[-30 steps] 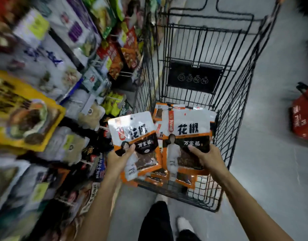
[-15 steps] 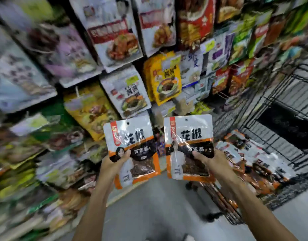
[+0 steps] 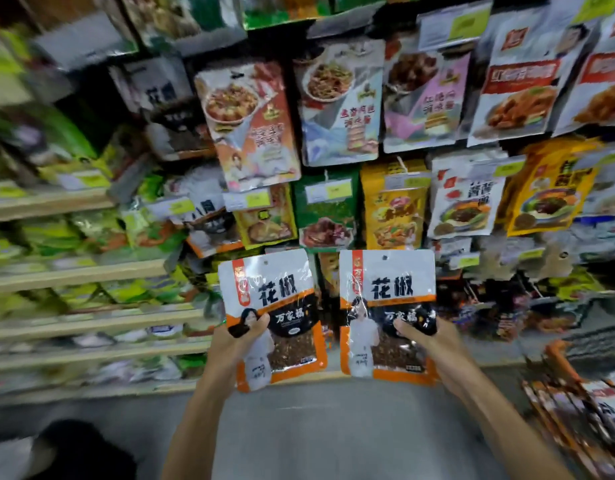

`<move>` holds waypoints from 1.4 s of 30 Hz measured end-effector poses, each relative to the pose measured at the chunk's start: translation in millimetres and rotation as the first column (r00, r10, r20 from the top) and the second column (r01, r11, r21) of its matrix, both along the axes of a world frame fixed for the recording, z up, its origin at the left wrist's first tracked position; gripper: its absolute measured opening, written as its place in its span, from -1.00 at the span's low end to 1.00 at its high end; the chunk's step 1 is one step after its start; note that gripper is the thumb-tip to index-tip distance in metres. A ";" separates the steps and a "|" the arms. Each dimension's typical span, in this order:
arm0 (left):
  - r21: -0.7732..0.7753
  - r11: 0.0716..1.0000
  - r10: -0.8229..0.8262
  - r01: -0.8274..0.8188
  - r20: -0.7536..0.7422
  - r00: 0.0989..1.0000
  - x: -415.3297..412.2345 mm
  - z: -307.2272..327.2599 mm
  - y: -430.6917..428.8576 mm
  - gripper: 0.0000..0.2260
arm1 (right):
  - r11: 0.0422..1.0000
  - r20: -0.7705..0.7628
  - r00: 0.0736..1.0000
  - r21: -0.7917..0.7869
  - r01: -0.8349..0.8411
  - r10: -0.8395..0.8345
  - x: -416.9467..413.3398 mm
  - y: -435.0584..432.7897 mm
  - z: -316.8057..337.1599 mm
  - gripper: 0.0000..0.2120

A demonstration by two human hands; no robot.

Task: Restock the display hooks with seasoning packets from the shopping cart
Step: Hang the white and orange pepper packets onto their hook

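Note:
I hold two white-and-orange seasoning packets upright, side by side, in front of the display. My left hand [image 3: 236,344] grips the left packet [image 3: 275,306] at its lower left, thumb across the front. At the right, my right hand [image 3: 431,344] grips the right packet [image 3: 389,299] at its lower right edge. Each packet has a small hang hole at the top. More of the same packets [image 3: 583,410] lie in the shopping cart at the lower right. A matching packet [image 3: 167,109] hangs on the display at the upper left, blurred.
Rows of hanging sauce and seasoning packs [image 3: 344,105] fill the display wall ahead. Wooden-edged shelves [image 3: 77,271] with green packs run along the left. Grey floor [image 3: 334,427] lies between me and the display. A dark shape [image 3: 81,448] sits at the bottom left.
My view has swung left from the cart to face the display wall. Both hands carried their packets along and now hold them higher and closer to the hanging packs.

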State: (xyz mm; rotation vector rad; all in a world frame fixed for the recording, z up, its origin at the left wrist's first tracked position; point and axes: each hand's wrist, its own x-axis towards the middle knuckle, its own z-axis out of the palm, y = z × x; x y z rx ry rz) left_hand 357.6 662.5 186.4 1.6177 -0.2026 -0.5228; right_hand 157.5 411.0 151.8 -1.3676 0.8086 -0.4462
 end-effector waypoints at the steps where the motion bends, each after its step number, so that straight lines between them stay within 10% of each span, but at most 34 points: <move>1: -0.008 1.000 0.006 -0.005 0.006 1.000 10.6 1.5 16.0 -0.70 | 1.000 0.006 1.000 0.004 -0.008 0.008 13.7 15.1 -0.2 -0.87; 9: -0.022 0.999 0.036 -0.036 0.005 0.999 83.9 11.8 111.2 -0.69 | 0.997 -0.031 0.997 0.016 -0.073 0.074 101.4 107.6 15.5 -0.27; 22: -0.077 0.979 0.195 -0.186 0.120 0.974 159.5 53.1 150.8 -0.83 | 0.948 0.107 0.945 -0.111 -0.299 0.310 224.3 126.2 79.0 -0.63; 28: -0.056 0.971 0.240 -0.234 0.251 0.938 197.6 109.9 154.8 -0.53 | 0.904 0.157 0.902 -0.225 -0.364 0.402 287.2 121.5 130.1 -0.78; 35: -0.182 0.959 0.273 -0.218 0.379 0.884 262.7 182.8 157.1 -0.59 | 0.903 0.262 0.885 -0.304 -0.304 0.385 352.4 121.5 195.2 -0.49; 42: -0.165 0.968 0.246 -0.190 0.454 0.856 310.2 205.2 155.2 -0.52 | 0.926 0.255 0.922 -0.317 -0.205 0.291 401.7 127.3 212.1 -0.72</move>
